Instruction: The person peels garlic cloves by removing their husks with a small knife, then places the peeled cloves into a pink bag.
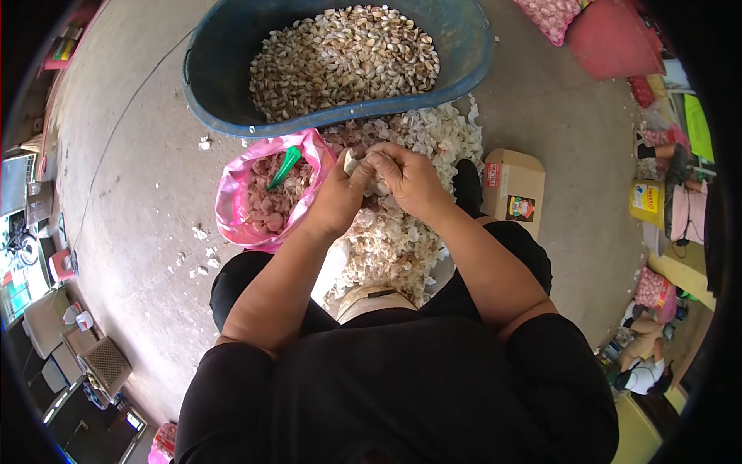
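Observation:
Both my hands meet over a pile of papery garlic skins. My left hand is closed round pale garlic, part of which shows between the fingers. My right hand has its thumb and fingers bent onto the same garlic, so most of it is hidden. Just left of my hands stands an open pink plastic bag with purplish garlic bulbs in it. A long green plastic object lies on those bulbs. Ahead is a dark blue tub holding many loose garlic cloves.
A cardboard box lies on the floor to my right, near my dark shoe. Full pink net sacks and a red container stand at the far right. Other people are at the right edge, beside a yellow container.

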The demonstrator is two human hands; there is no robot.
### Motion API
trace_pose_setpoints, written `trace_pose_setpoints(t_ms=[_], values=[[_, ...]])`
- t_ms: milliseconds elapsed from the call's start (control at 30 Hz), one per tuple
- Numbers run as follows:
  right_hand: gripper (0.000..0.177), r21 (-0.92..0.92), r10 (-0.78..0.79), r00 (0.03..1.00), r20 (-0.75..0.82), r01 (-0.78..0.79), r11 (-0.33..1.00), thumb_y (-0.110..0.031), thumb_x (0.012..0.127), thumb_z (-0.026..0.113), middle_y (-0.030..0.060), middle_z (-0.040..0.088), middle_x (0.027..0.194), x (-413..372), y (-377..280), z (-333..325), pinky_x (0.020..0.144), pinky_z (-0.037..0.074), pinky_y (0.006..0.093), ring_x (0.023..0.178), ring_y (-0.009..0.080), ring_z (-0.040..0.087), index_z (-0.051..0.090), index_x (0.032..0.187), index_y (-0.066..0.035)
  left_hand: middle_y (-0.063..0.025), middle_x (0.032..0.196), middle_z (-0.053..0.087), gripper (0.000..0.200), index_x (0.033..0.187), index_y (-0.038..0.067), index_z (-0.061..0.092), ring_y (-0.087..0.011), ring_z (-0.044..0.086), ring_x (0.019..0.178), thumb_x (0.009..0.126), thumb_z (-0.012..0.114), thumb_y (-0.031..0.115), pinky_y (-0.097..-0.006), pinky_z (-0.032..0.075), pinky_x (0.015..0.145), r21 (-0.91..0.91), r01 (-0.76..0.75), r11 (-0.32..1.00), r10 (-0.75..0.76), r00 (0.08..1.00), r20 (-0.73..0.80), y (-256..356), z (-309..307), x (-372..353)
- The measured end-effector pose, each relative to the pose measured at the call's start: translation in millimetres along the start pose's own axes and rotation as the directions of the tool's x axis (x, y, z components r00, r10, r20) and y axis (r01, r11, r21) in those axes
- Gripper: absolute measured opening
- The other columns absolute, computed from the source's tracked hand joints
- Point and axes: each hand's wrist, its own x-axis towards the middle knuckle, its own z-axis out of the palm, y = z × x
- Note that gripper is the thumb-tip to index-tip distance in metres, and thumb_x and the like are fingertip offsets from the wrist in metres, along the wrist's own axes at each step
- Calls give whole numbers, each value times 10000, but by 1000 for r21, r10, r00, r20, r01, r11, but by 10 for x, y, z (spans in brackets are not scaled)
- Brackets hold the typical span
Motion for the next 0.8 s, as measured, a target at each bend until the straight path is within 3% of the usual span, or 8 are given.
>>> trace_pose_setpoints(t_ms=[133, 233, 367, 467, 567, 600, 767, 800], values=[[302, 183, 137, 987, -80, -120, 976, -314, 837, 520, 104, 574, 621, 28, 50, -29, 526, 418, 296, 529, 169, 512, 599, 797, -26, -53, 790, 536, 344, 1062, 42, 449, -128, 512, 598, 851, 507, 307, -249, 450, 488, -201, 98, 975, -79, 992, 103, 6, 20, -36], [301, -22, -12, 980, -199, 8, 1000, -285, 839, 523, 109, 563, 592, 110, 125, -52, 501, 405, 300, 503, 156, 499, 595, 776, 0, -61, 817, 549, 313, 1023, 45, 467, -136, 523, 624, 849, 513, 300, -260, 454, 508, -247, 132, 960, -109, 989, 101, 13, 27, -46], [359, -212, 139, 952, -273, -201, 957, -326, 831, 527, 124, 547, 577, 148, 238, -142, 510, 407, 336, 498, 221, 507, 568, 725, 15, -55, 828, 560, 208, 976, 72, 489, -144, 543, 680, 868, 483, 249, -267, 444, 542, -269, 78, 960, -90, 995, -31, 48, 32, -36], [396, -154, -2, 984, -177, -26, 988, -370, 834, 503, 144, 538, 572, 44, 66, -45, 516, 413, 351, 510, 283, 518, 558, 708, 2, -61, 832, 560, 234, 1021, 36, 477, -117, 530, 704, 882, 459, 223, -262, 442, 566, -61, 78, 995, -85, 988, -127, -1, -49, 9], [336, -128, -17, 980, -196, -8, 992, -306, 850, 488, 132, 537, 563, -60, -20, 152, 508, 412, 358, 496, 277, 519, 555, 723, -2, -116, 752, 556, 207, 942, 17, 475, -173, 542, 702, 889, 435, 214, -282, 441, 577, 404, -198, 893, 298, 933, -202, -150, 89, -42], [320, -19, 30, 977, -210, -34, 999, -288, 852, 486, 130, 537, 562, -54, -17, 159, 506, 412, 360, 493, 278, 519, 554, 730, -1, -134, 717, 546, 229, 935, 3, 471, -179, 533, 696, 897, 415, 221, -295, 431, 602, 598, -376, 708, 554, 820, -141, -158, 147, -64], [308, 85, 68, 989, -131, -57, 995, -267, 855, 477, 162, 552, 639, 109, 410, 131, 566, 417, 359, 593, 284, 546, 555, 753, 13, -112, 705, 540, 274, 879, -7, 482, -150, 520, 675, 906, 394, 250, -286, 425, 578, 404, -386, 830, 491, 848, -200, -169, 109, -36], [325, -84, 69, 989, -132, -80, 993, -284, 856, 475, 168, 550, 656, 133, 515, 89, 580, 418, 362, 612, 284, 548, 554, 752, 13, -106, 699, 542, 290, 872, -13, 485, -143, 519, 668, 908, 389, 258, -280, 423, 566, 341, -362, 868, 457, 851, -259, -197, 135, -22]])
